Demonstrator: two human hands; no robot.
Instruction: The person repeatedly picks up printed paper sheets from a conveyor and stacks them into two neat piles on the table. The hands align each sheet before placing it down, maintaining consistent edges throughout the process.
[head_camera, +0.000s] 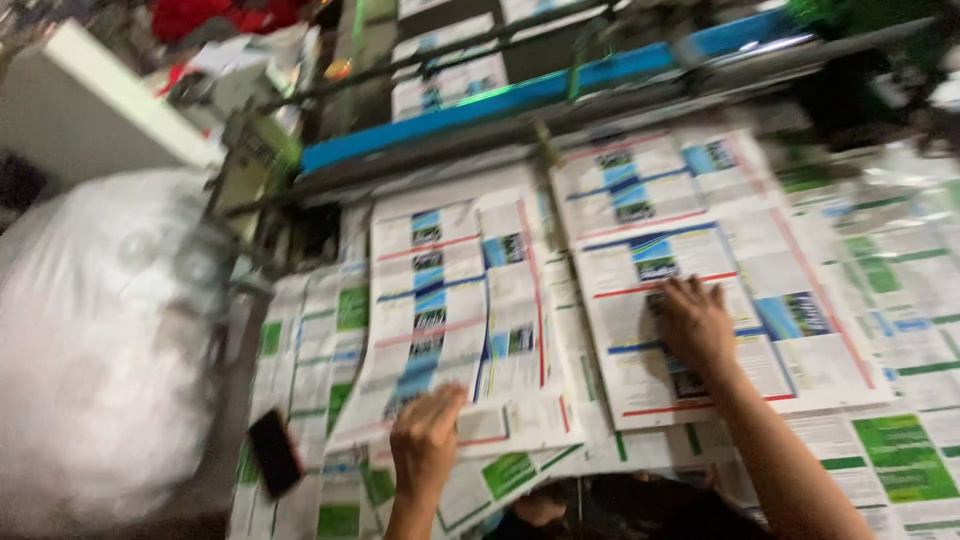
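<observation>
Left grip (425, 440) pinches the near edge of a blue-and-red printed sheet stack (450, 300); right grip (695, 325) lies spread flat on a second stack (700, 260). Both stacks rest on a tabletop (900, 460) covered with green-printed sheets. A full white plastic sack (100, 340) stands left, beside a dark phone (274, 452).

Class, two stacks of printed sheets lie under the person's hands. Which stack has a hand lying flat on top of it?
The right stack, under the flat right hand. The left hand only grips the left stack at its near edge.
</observation>
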